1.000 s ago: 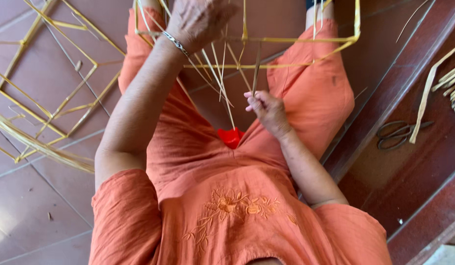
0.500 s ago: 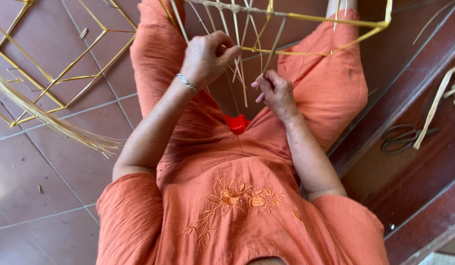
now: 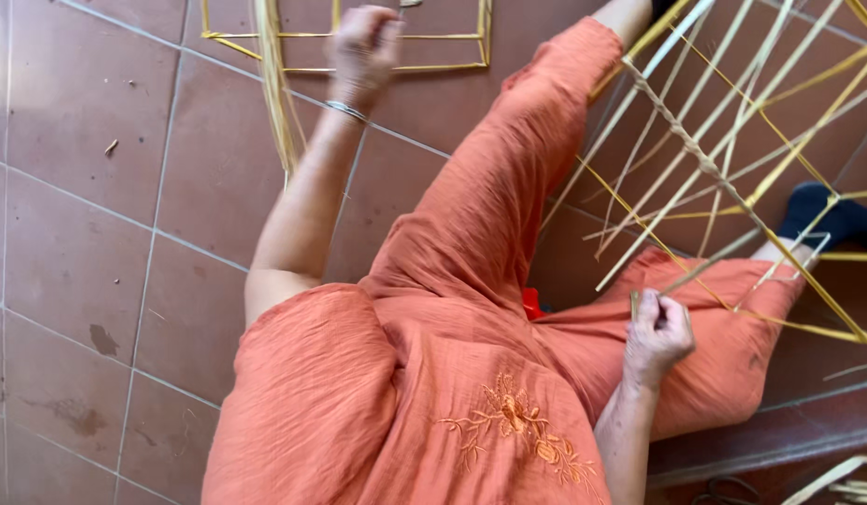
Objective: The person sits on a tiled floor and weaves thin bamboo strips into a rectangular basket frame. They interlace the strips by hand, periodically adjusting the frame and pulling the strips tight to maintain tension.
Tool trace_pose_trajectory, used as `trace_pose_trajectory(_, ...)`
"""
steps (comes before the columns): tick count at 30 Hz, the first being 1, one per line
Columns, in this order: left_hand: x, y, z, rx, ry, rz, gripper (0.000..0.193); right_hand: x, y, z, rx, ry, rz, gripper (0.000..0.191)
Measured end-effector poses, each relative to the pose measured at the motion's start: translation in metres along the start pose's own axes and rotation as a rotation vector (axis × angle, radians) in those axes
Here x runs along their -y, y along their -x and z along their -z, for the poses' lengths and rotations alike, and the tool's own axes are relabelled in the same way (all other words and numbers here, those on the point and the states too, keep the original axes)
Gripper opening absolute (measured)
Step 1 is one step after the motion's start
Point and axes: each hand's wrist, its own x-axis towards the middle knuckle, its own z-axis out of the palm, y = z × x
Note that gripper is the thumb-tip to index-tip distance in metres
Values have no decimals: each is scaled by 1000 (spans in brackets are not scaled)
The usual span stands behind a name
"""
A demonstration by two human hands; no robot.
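Observation:
I sit on a tiled floor in orange clothes with my legs out. My left hand (image 3: 360, 45) reaches far out over the floor, fingers curled, next to a bundle of pale straw strips (image 3: 276, 93); whether it grips a strip is unclear. A silver bracelet (image 3: 344, 110) is on that wrist. My right hand (image 3: 658, 332) rests on my right thigh and pinches the end of a thin strip that belongs to a woven frame of yellow and pale strips (image 3: 732, 159). That frame leans over my right leg.
A second yellow strip frame (image 3: 396, 39) lies on the tiles beyond my left hand. A small red thing (image 3: 531, 304) shows between my thighs. My dark-socked foot (image 3: 826, 220) is at the right. Loose strips (image 3: 845, 482) lie on a dark step (image 3: 779, 440).
My left hand has left the woven frame and swung out left toward the straw bundle. The view turned left. My right hand stays on the strip.

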Motion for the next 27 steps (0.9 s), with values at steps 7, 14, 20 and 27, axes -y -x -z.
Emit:
trace_pose_trajectory(7,121,12,108,-85,-436,732,10,-15,-2,24,-17,-158,-167,20)
trace_pose_trajectory(14,116,29,104,43,-276,843,14,-18,-4,26,7,-142,-167,20)
trace_pose_trajectory(20,118,18,127,-46,-181,653,4,-13,-4,27,-4,-118,-136,21)
trace_pose_trajectory(27,131,10,161,242,-660,366,7,-7,-3,15,-21,-156,-117,28)
